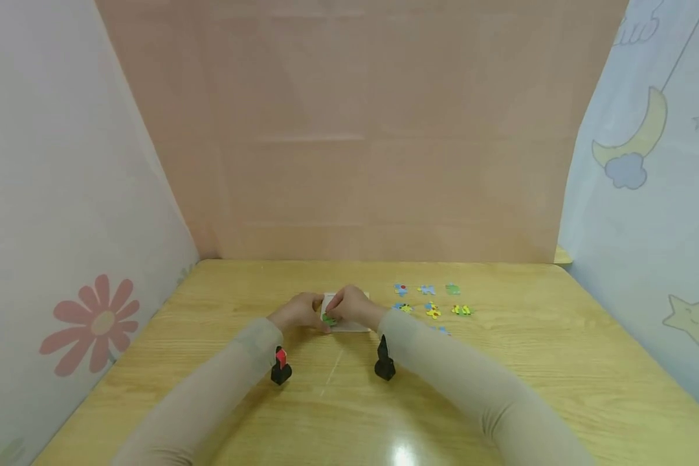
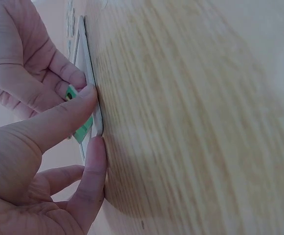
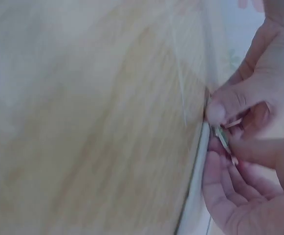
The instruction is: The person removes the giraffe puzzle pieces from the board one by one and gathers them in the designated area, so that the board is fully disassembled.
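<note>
A small white puzzle board (image 1: 355, 327) lies flat on the table in the head view. My left hand (image 1: 300, 310) holds the board's left side, its thumb and a fingertip at the near edge and corner in the left wrist view. My right hand (image 1: 354, 305) reaches over the board and pinches a green puzzle piece (image 1: 329, 320) near its left end. That green piece stands tilted over the board in the left wrist view, partly behind my left thumb (image 2: 66, 117). Fingers cover much of it in the right wrist view.
Several loose puzzle pieces lie right of the board: a yellow-and-green one (image 1: 461, 310), a green one (image 1: 453, 289), a blue one (image 1: 427, 289) and a yellow one (image 1: 433, 310). The right forearm partly covers another blue piece (image 1: 441, 330). A brown backdrop (image 1: 349, 162) rises behind the wooden table (image 1: 239, 421).
</note>
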